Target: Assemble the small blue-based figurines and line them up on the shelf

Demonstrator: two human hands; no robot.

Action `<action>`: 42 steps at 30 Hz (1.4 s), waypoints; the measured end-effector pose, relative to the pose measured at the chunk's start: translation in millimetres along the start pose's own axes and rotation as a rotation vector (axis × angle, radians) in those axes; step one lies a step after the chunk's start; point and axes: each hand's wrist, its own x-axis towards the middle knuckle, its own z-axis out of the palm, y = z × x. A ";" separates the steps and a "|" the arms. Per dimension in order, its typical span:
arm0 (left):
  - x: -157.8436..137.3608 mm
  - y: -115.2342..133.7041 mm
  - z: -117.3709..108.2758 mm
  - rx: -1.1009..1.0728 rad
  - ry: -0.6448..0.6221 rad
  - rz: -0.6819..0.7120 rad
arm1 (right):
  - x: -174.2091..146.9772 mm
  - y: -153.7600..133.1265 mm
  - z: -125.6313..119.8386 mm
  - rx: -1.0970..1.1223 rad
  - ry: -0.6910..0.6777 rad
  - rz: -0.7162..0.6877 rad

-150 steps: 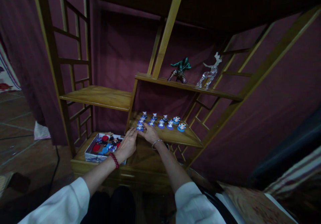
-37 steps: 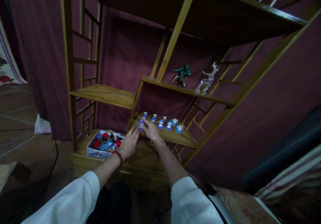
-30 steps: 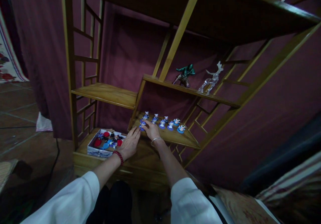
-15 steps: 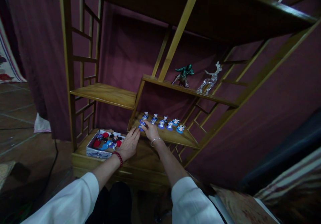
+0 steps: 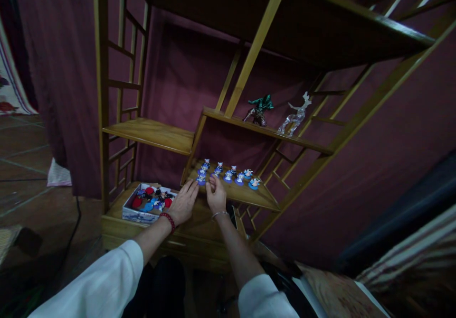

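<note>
Several small purple and white figurines point(image 5: 228, 176) stand in rows on the low wooden shelf point(image 5: 245, 195). At the left front of the rows is one purple figurine point(image 5: 201, 179), upright, between my two hands. My left hand point(image 5: 184, 202) has its fingers stretched out at the shelf's left front corner, close to that figurine, with nothing seen in it. Just right of the figurine and apart from it, my right hand point(image 5: 216, 196) has its thumb and fingers parted and slightly curled, holding nothing visible. A printed box point(image 5: 137, 217) with red, blue and black figurines point(image 5: 155, 199) sits left of my left hand.
A dark green and brown figure point(image 5: 261, 110) and a clear deer figurine point(image 5: 295, 115) stand on the shelf above. Another wooden shelf point(image 5: 153, 134) juts out over the box. Slanted posts and side lattices frame the cabinet. A dark object point(image 5: 233, 216) lies beyond my right wrist.
My right hand has let go of the purple figurine and drawn back slightly down and right. The figurine stays standing on the shelf. My left hand has hardly moved.
</note>
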 end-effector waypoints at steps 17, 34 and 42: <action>-65.3 -8.4 11.9 -0.108 -0.002 -0.136 | -107.6 -19.9 58.2 -0.073 -0.266 0.203; -124.8 -104.1 29.7 0.087 -0.368 -0.435 | -103.3 10.2 140.0 -0.296 -0.726 0.146; -112.0 -141.0 37.6 0.137 -0.566 -0.527 | -91.2 46.4 166.6 -0.330 -0.912 0.243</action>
